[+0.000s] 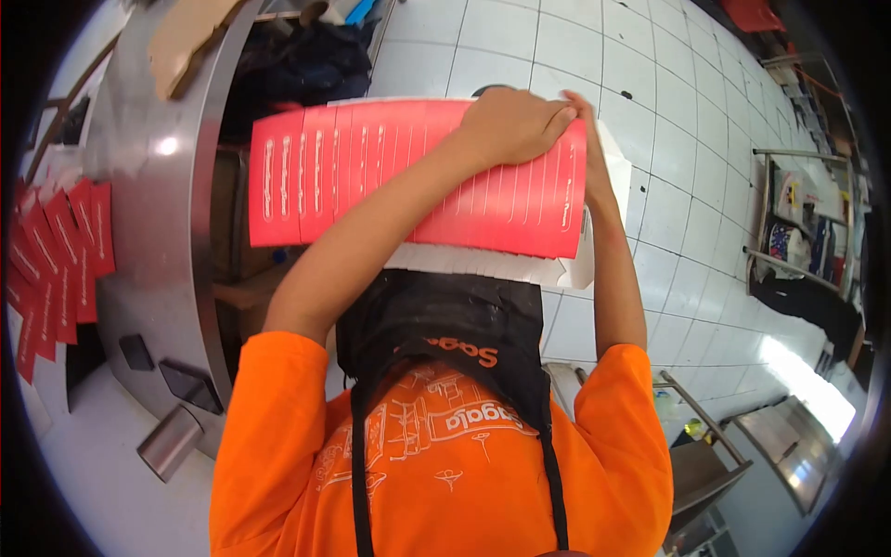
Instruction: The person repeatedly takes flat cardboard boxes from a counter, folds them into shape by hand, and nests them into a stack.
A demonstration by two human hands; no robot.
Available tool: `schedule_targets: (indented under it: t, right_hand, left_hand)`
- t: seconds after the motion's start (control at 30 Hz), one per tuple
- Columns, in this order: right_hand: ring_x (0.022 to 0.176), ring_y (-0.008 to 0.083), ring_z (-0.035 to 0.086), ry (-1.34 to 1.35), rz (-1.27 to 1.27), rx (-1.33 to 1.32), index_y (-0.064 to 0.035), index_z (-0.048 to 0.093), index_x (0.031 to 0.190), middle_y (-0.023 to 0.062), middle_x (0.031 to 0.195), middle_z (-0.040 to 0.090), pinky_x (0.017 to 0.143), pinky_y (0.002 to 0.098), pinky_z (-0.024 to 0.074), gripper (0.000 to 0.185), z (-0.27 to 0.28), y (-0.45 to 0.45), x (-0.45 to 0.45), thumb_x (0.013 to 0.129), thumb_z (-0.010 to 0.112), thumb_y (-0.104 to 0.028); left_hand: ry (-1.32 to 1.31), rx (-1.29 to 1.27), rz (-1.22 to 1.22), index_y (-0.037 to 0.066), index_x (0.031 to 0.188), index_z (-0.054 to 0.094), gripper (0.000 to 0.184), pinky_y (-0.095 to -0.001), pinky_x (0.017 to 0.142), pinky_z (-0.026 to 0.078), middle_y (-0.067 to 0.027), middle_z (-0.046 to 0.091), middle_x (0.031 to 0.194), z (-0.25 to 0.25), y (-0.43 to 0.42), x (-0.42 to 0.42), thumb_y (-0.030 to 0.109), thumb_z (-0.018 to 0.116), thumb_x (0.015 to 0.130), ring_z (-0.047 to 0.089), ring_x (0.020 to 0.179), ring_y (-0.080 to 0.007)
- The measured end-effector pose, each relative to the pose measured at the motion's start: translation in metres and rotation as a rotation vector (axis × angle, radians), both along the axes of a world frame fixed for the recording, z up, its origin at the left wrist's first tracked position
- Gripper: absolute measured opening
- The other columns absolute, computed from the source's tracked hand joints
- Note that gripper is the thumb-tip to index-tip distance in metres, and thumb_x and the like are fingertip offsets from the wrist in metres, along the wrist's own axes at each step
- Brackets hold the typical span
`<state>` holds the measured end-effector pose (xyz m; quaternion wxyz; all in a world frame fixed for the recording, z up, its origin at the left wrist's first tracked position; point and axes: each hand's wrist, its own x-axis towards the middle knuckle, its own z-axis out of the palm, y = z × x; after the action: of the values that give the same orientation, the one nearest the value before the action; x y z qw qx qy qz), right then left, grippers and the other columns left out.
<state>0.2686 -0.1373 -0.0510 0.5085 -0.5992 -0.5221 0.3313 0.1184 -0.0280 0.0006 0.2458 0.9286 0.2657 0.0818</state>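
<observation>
A long stack of flat red cardboard boxes [408, 176] with white lettering lies across the front of my body, its sheets overlapping in steps and white edges showing below. My left hand [513, 125] reaches over the top of the stack near its right end. Its fingers curl over the far edge, and the thumb points right. At the right end, my right hand [587, 139] grips the end of the stack, with fingertips at the upper corner; its palm is mostly hidden behind the cardboard.
On the left runs a steel counter [148, 213], with a brown cardboard piece [190, 42] at its far end. More red boxes [65, 251] lie fanned out beyond it. A phone-like dark slab [190, 385] is near a metal cylinder [170, 443]. Metal racks [803, 218] stand right on the tiled floor [668, 186].
</observation>
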Motion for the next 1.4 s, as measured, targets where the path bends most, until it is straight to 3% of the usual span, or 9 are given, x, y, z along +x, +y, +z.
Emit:
schedule_targets:
  t: [0.17, 0.2, 0.6, 0.73, 0.9, 1.13, 1.2, 1.27, 1.4]
  right_hand:
    - [0.145, 0.0304, 0.047, 0.032, -0.276, -0.297, 0.0014, 0.035, 0.158, 0.0207, 0.155, 0.048, 0.118, 0.0445, 0.0410, 0.066, 0.009, -0.084, -0.019, 0.109, 0.052, -0.039]
    - [0.148, 0.0293, 0.045, 0.415, -0.235, -0.140, 0.0031, 0.036, 0.157, 0.0202, 0.155, 0.048, 0.121, 0.0455, 0.0387, 0.062, 0.002, -0.117, -0.033, 0.112, 0.047, -0.038]
    - [0.134, 0.0265, 0.050, 0.094, -0.280, -0.369, 0.0035, 0.043, 0.150, 0.0184, 0.144, 0.054, 0.116, 0.0403, 0.0357, 0.051, 0.015, -0.184, -0.096, 0.114, 0.050, -0.032]
    - [0.137, 0.0289, 0.051, -0.164, -0.294, -0.418, 0.0025, 0.045, 0.154, 0.0170, 0.150, 0.053, 0.119, 0.0439, 0.0367, 0.063, -0.044, -0.207, -0.050, 0.115, 0.041, -0.046]
    - [0.129, 0.0266, 0.054, 0.178, -0.305, -0.122, 0.0027, 0.053, 0.139, 0.0142, 0.133, 0.058, 0.111, 0.0442, 0.0423, 0.083, -0.006, -0.146, -0.043, 0.106, 0.040, -0.072]
    - [0.116, 0.0258, 0.058, 0.075, -0.211, -0.098, -0.0005, 0.056, 0.126, 0.0145, 0.122, 0.058, 0.105, 0.0447, 0.0472, 0.056, 0.009, -0.123, -0.022, 0.114, 0.040, -0.053]
    - [0.115, 0.0251, 0.058, 0.074, -0.188, -0.101, -0.0005, 0.057, 0.126, 0.0144, 0.121, 0.059, 0.105, 0.0435, 0.0481, 0.052, 0.016, -0.116, -0.022, 0.115, 0.040, -0.049]
    - [0.114, 0.0238, 0.058, 0.004, -0.170, -0.063, -0.0001, 0.057, 0.127, 0.0136, 0.118, 0.059, 0.104, 0.0408, 0.0483, 0.048, 0.022, -0.114, -0.024, 0.116, 0.040, -0.044]
    - [0.111, 0.0228, 0.058, -0.108, -0.101, -0.082, 0.0007, 0.058, 0.127, 0.0118, 0.117, 0.060, 0.101, 0.0371, 0.0469, 0.046, 0.026, -0.108, -0.021, 0.117, 0.040, -0.040]
  left_hand:
    - [-0.044, -0.056, 0.020, 0.014, 0.106, 0.077, 0.047, -0.0512, 0.079, 0.056, -0.0149, 0.077, 0.089, -0.003, 0.000, -0.002, 0.045, 0.042, 0.109, 0.073, 0.085, -0.0368]
    - [-0.050, -0.041, 0.021, 0.013, 0.105, 0.077, 0.048, -0.0508, 0.078, 0.056, -0.0144, 0.077, 0.088, -0.003, 0.000, -0.003, 0.046, 0.042, 0.108, 0.073, 0.084, -0.0362]
    - [-0.087, -0.071, 0.022, 0.012, 0.106, 0.078, 0.047, -0.0532, 0.086, 0.056, -0.0166, 0.078, 0.097, -0.014, -0.006, 0.004, 0.047, 0.047, 0.106, 0.074, 0.092, -0.0394]
    - [-0.646, -0.176, 0.134, 0.009, 0.117, 0.073, 0.033, -0.0509, 0.103, 0.049, -0.0154, 0.074, 0.118, 0.000, 0.004, -0.016, 0.036, 0.068, 0.098, 0.067, 0.116, -0.0350]
    - [-0.676, 0.455, 0.550, 0.008, 0.108, 0.075, 0.026, -0.0460, 0.103, 0.050, -0.0123, 0.074, 0.115, 0.124, 0.089, -0.202, 0.028, 0.076, 0.091, 0.065, 0.116, -0.0334]
    - [0.167, 1.599, 1.468, 0.006, 0.141, 0.060, 0.076, -0.0637, 0.112, 0.039, -0.0131, 0.068, 0.134, 0.297, 0.140, -0.584, 0.052, 0.080, 0.085, 0.055, 0.138, -0.0330]
    - [0.375, 1.400, 1.732, 0.010, 0.145, 0.060, 0.079, -0.0720, 0.116, 0.030, -0.0126, 0.069, 0.138, 0.331, 0.110, -0.637, 0.059, 0.078, 0.085, 0.054, 0.142, -0.0322]
    - [0.734, 0.485, 1.769, 0.018, 0.146, 0.061, 0.070, -0.0794, 0.115, 0.022, -0.0121, 0.073, 0.132, 0.379, 0.075, -0.645, 0.056, 0.075, 0.089, 0.062, 0.134, -0.0332]
    - [0.516, 0.933, 1.591, 0.025, 0.140, 0.066, 0.049, -0.0856, 0.113, 0.011, -0.0116, 0.077, 0.124, 0.355, 0.076, -0.702, 0.045, 0.071, 0.095, 0.068, 0.123, -0.0410]
